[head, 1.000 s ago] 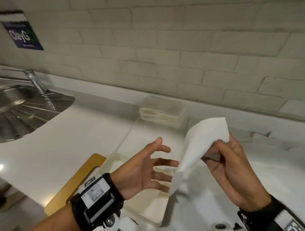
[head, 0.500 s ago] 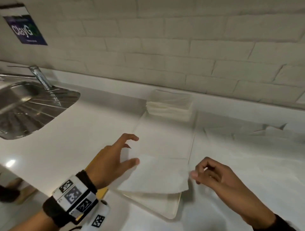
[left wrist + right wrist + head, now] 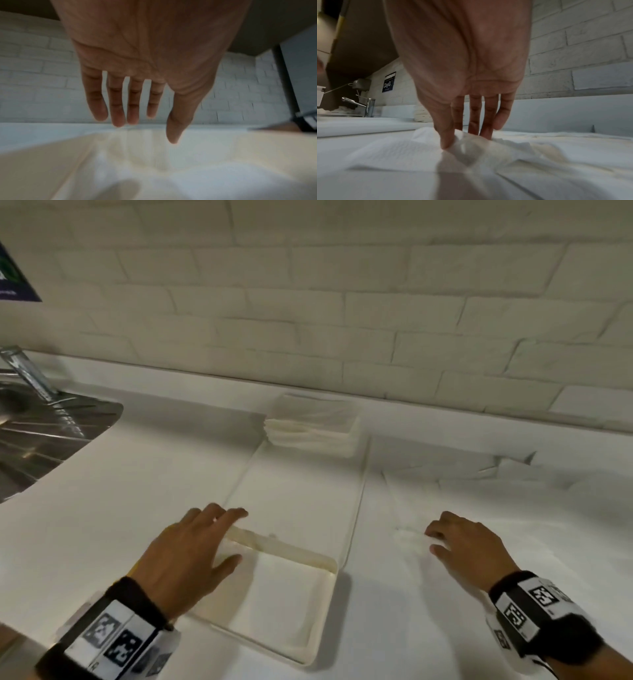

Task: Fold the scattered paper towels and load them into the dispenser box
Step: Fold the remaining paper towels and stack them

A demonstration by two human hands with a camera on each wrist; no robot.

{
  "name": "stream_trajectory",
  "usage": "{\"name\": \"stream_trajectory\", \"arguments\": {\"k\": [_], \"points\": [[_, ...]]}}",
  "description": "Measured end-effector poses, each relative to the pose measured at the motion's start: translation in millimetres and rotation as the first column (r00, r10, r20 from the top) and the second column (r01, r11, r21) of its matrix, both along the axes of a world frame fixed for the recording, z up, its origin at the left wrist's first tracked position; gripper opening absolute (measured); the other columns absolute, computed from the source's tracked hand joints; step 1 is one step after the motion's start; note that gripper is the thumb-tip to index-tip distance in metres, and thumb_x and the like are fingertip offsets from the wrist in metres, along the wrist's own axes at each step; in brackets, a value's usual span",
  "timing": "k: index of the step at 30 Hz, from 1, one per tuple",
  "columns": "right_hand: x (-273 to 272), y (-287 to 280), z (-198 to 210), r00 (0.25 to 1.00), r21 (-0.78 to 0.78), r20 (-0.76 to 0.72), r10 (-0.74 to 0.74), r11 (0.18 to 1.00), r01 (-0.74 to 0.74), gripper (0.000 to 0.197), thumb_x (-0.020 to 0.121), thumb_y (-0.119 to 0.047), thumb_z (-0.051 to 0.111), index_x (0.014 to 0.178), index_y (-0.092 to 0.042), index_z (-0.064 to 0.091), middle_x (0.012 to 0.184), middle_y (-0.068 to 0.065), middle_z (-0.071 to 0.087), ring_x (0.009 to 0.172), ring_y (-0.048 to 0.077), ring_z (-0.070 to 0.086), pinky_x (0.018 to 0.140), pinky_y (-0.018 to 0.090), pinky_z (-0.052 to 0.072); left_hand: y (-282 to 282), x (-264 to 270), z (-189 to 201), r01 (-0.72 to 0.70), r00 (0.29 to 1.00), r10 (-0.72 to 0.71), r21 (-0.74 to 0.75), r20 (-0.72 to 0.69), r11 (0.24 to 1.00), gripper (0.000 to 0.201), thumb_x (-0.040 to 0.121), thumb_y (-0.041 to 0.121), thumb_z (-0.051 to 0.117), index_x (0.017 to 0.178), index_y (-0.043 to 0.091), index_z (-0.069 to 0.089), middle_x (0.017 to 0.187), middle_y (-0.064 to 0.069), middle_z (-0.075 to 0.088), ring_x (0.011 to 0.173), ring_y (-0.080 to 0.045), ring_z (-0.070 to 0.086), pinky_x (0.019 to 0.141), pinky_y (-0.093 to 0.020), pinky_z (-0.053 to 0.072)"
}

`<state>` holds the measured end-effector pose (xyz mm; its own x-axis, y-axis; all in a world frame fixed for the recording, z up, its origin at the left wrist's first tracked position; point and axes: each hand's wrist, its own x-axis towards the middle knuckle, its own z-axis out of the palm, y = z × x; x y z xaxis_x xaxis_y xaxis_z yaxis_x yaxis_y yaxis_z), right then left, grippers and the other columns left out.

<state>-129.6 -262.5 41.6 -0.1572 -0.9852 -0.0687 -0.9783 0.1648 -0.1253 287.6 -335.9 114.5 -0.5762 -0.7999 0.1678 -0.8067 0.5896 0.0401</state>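
The right hand point(image 3: 464, 75) pinches a loose paper towel point(image 3: 488, 147) on the surface right of the dispenser box point(image 3: 322, 642), the left hand point(image 3: 191, 556) spread over the box's left rim, so thin overlapping sheets may lift together or tear.

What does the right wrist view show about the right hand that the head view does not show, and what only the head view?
Only the right wrist view shows the thumb and fingertips pinching up a fold of a loose paper towel.

Only the head view shows the open dispenser box with a towel inside, the left hand over the box's left part, and the folded stack by the wall.

Both show the right hand on the scattered towels, the brick wall and the tap.
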Motion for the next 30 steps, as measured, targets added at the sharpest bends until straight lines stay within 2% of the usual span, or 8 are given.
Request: {"name": "stream_trajectory", "arguments": {"k": [8,14,17,20,22,24,25,30], "points": [[-5.6,12.7,36.9,0.951,-0.183,0.308,-0.006,0.981,0.065,0.017,0.099,-0.033,0.054,0.091,-0.033,0.069,0.091,-0.015,0.063,0.085,0.007,0.063,0.072,0.025,0.048,4.0,-53.8,41.2,0.133,0.956,-0.093,0.125,-0.279,0.983,0.042,0.088,0.051,0.057,0.126,0.036,0.055,0.110,0.021,0.053,0.095,0.004,0.057,0.078,-0.020,0.052],[26.9,38.3,152.8,0.390,-0.241,0.887,0.247,0.968,-0.067,0.024,0.099,-0.018,0.053,0.076,-0.009,0.056,0.069,0.001,0.044,0.062,0.006,0.044,0.059,0.012,0.034,22.6,-141.0,62.0,0.353,0.826,-0.121,0.337,-0.551,0.873,0.100,0.063,0.073,0.078,0.148,0.044,0.034,0.146,0.029,0.040,0.135,0.008,0.038,0.108,-0.012,0.035],[34.6,38.1,170.1,0.259,-0.286,0.916,0.307,0.951,-0.116,0.024,0.098,-0.026,0.054,0.080,-0.015,0.067,0.075,-0.002,0.059,0.070,0.010,0.056,0.066,0.021,0.042,32.7,-179.3,70.7,0.448,0.825,-0.238,0.335,-0.513,0.829,0.062,0.074,0.053,0.083,0.129,0.036,0.061,0.123,0.020,0.067,0.113,0.002,0.061,0.094,-0.017,0.048],[33.0,30.8,150.3,0.145,-0.158,0.979,0.143,0.983,0.092,0.035,0.094,-0.045,0.050,0.084,-0.028,0.078,0.086,0.000,0.075,0.077,0.012,0.069,0.074,0.024,0.051,25.0,-185.5,71.6,0.412,0.778,-0.006,0.502,-0.629,0.761,0.022,0.081,0.032,0.083,0.098,0.019,0.077,0.091,0.007,0.079,0.082,-0.010,0.075,0.070,-0.029,0.059],[26.1,26.4,108.1,0.428,-0.101,0.902,0.046,0.989,0.107,0.026,0.095,-0.046,0.055,0.083,-0.035,0.075,0.091,0.003,0.074,0.078,0.017,0.068,0.080,0.033,0.050,12.7,-176.5,68.7,0.373,0.644,0.272,0.604,-0.715,0.704,0.020,0.079,0.021,0.083,0.095,0.013,0.077,0.093,0.002,0.080,0.082,-0.013,0.076,0.066,-0.024,0.057],[22.3,31.2,64.5,0.862,0.035,0.501,0.079,0.993,-0.112,0.011,0.095,-0.043,0.055,0.101,-0.040,0.064,0.107,-0.011,0.063,0.094,0.012,0.062,0.086,0.031,0.046,4.0,-166.2,67.4,0.357,0.471,0.489,0.666,-0.734,0.655,0.025,0.076,0.024,0.080,0.095,0.009,0.075,0.095,-0.005,0.080,0.080,-0.018,0.076,0.062,-0.026,0.057],[23.0,35.8,46.4,0.945,0.121,0.300,0.133,0.977,-0.176,0.018,0.094,-0.045,0.056,0.111,-0.039,0.059,0.113,-0.014,0.057,0.103,0.011,0.058,0.085,0.028,0.042,1.7,-162.0,65.3,0.334,0.422,0.547,0.684,-0.723,0.648,0.029,0.075,0.029,0.079,0.094,0.008,0.075,0.094,-0.007,0.080,0.078,-0.019,0.076,0.059,-0.028,0.056],[17.1,38.7,8.5,0.964,0.141,-0.038,0.262,0.957,-0.254,0.042,0.030,-0.044,0.093,0.053,-0.038,0.059,0.058,-0.018,0.053,0.048,0.000,0.052,0.054,0.017,0.025,3.5,-156.4,53.4,0.257,0.403,0.636,0.748,-0.658,0.611,0.030,0.093,0.036,0.066,0.095,0.007,0.075,0.092,-0.009,0.079,0.080,-0.024,0.076,0.069,-0.034,0.057]]}}
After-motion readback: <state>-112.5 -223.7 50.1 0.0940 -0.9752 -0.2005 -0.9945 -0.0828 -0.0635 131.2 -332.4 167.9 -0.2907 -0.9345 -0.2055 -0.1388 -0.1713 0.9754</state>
